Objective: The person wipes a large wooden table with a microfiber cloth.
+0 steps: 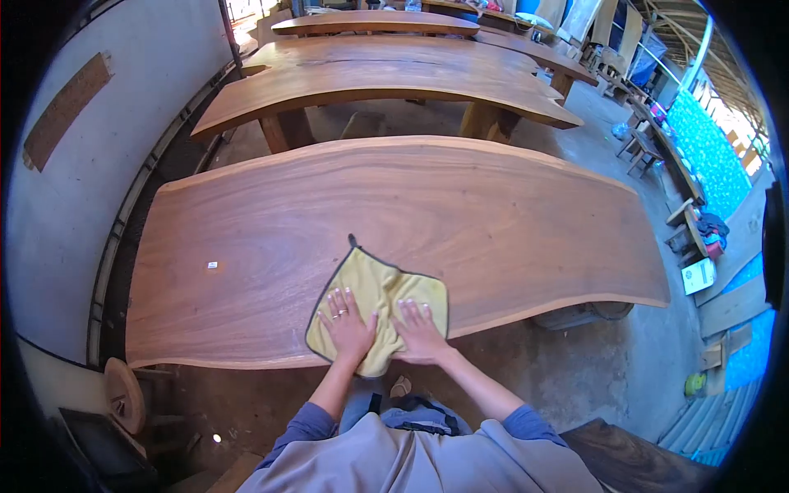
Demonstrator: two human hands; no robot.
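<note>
A yellow cloth with a dark edge point(380, 283) lies spread on the wooden tabletop point(509, 222), its lower end hanging over the near edge. My left hand point(349, 329) rests flat on the left part of the cloth, fingers spread, with a ring on one finger. On the cloth's right part lies my right hand point(421, 333), palm down with its fingers apart. A small white label point(213, 265) is on the tabletop to the left.
More wooden tables point(386, 70) stand beyond this one. A white wall point(156, 74) runs along the left, near a round wooden piece point(124, 394). At the right are a stool point(643, 150) and a low bench point(690, 234). Dark wood point(625, 460) lies at the lower right.
</note>
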